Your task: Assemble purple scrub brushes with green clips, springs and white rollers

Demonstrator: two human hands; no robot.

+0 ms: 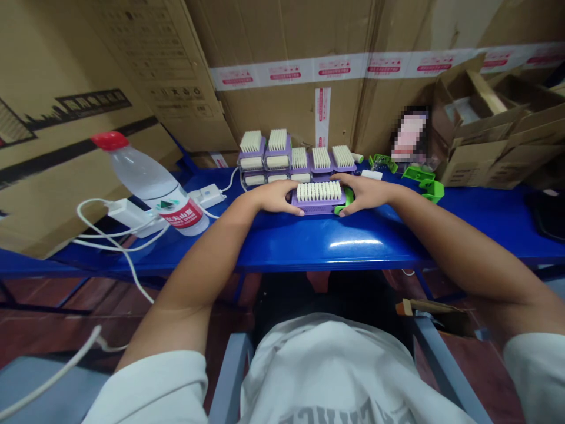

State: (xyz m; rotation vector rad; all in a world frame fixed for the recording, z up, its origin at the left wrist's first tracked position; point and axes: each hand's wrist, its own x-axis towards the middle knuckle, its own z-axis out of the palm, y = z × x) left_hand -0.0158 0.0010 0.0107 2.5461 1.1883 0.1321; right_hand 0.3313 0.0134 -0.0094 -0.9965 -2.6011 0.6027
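Observation:
Between my hands, at the middle of the blue table, sits a purple brush-like block [318, 200] with rows of white tufts on top and a green piece at its right end. My left hand [279, 196] is closed on the block's left end, thumb along the front. Around the right end, by the green piece, my right hand [365, 192] is curled, thumb in front. Some of the fingers of both hands are hidden behind the block. Just beyond stand several similar purple-and-white blocks [277, 154], partly stacked in a row.
Loose green plastic parts [418, 174] lie to the right, near open cardboard boxes [474, 159]. At left, a water bottle [152, 188] with a red cap leans beside white adapters [132, 217] and cables. Large cardboard sheets [282, 35] stand behind the blue table [309, 247].

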